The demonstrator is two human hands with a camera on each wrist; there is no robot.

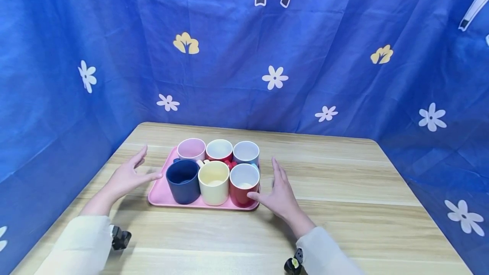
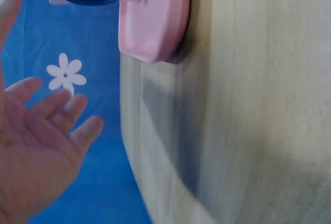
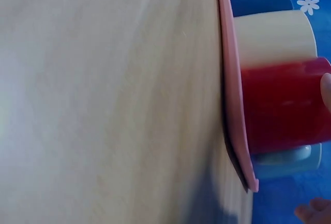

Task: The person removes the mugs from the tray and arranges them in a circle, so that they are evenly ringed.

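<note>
Head view: the pink tray (image 1: 158,196) sits left of centre in the frame on the wooden desk (image 1: 344,190), carrying six mugs (image 1: 214,189) in two rows. Broad desk surface stretches from its right side to the edge at lower right; the desk's left edge runs much nearer. At left, the left hand (image 1: 126,177) has thumb and fingers wide beside the tray. Right of centre, the right hand (image 1: 282,198) is spread too, its thumb at the front red mug (image 1: 238,195); contact cannot be told.
</note>
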